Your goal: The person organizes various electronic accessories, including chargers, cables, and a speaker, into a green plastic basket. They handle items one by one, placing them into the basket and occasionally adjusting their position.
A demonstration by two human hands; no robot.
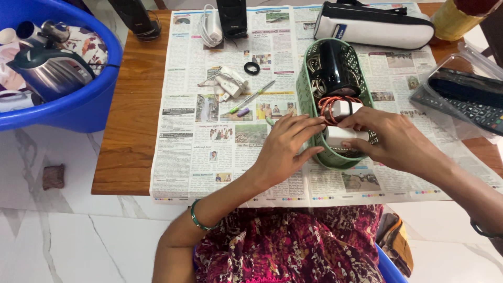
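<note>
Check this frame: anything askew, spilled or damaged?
Nothing spilled or visibly damaged. The green basket sits slightly tilted on the newspaper, crammed with cables and a black speaker. The right hand grips a white charger over it; the left hand steadies the rim.

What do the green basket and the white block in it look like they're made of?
The green basket looks like moulded plastic: an even matte green with a regular lattice of holes in its walls. The white block, held by the right hand and touched by the left hand, seems smooth, hard plastic, probably a charger.
</note>
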